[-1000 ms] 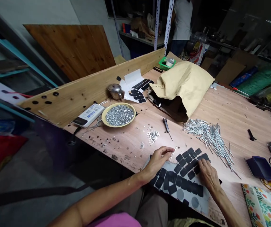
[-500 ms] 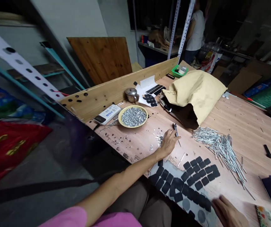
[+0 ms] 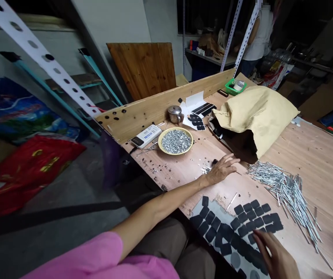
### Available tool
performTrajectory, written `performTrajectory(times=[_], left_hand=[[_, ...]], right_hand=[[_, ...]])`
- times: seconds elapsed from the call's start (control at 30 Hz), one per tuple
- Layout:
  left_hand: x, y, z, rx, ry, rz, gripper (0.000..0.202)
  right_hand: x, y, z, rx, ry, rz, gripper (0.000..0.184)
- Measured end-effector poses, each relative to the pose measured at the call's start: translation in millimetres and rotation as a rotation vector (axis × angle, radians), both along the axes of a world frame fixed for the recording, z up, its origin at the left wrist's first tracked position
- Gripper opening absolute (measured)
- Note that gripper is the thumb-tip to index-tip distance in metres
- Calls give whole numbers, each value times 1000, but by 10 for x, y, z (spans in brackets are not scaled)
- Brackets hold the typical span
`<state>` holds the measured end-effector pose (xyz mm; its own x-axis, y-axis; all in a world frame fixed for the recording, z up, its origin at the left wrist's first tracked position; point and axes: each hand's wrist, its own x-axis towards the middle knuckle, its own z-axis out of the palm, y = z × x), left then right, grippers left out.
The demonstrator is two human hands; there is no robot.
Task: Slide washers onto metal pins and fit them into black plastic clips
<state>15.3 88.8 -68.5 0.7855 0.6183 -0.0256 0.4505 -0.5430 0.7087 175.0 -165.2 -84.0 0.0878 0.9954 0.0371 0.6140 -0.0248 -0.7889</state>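
My left hand stretches over the table with its fingers spread. It covers most of a slim black tool, whose black end shows beside the knuckles. A small heap of metal washers lies by the wrist. My right hand hovers low over rows of black rounded-square pads, its thumb and forefinger extended close to one pad; I see nothing held between them. The pads lie on a grey sheet at the table's near edge. A thin white stick rests just beyond.
A yellow bowl of washers, a lidded metal pot and a white device stand on the left. Behind my left hand lies a brown paper sack. Metal rods are piled right. A person stands far back.
My left hand has moved slightly away and now covers the black tool. The right hand has come from beside the pads to above them. The view has shifted left.
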Motion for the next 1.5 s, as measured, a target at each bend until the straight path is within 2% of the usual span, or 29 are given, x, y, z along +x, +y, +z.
performTrajectory(times=[0.1, 0.2, 0.3, 0.4, 0.5, 0.67, 0.77, 0.87, 0.97, 1.07, 1.23, 1.5], left_hand=[[35, -3, 428, 32, -136, 121, 16], [-28, -53, 817, -34, -230, 323, 11], [-230, -130, 996, -239, -297, 523, 16], [-487, -206, 964, -559, -244, 663, 22], [-684, -277, 866, -801, -122, 744, 21], [-777, -367, 802, -917, 5, 794, 23], [-768, -386, 796, -1007, -5, 795, 23], [-755, -397, 801, -1112, -34, 786, 29], [-724, -422, 836, -1174, -45, 743, 37], [-672, -466, 876, -1218, -45, 691, 41], [-615, -558, 888, -1224, -78, 610, 40], [-610, -624, 887, -1139, -68, 515, 37]], right_hand=[[-374, 650, -100, 81, 70, -103, 37], [-686, 1173, -340, 80, 153, -132, 48], [-887, 1548, -512, -13, 201, -157, 47], [-998, 1752, -491, -208, 97, -156, 33], [-1036, 1840, -345, -336, -35, -101, 27], [-1034, 1950, -187, -484, -167, -33, 25], [-1026, 1955, -206, -406, -39, -121, 18], [-1024, 1843, -201, -247, 303, -300, 18], [-1045, 1640, -81, -183, 615, -480, 33], [-1085, 1450, 114, -146, 790, -559, 44], [-1107, 1301, 339, -81, 917, -641, 44], [-1091, 1194, 407, 34, 937, -630, 41]])
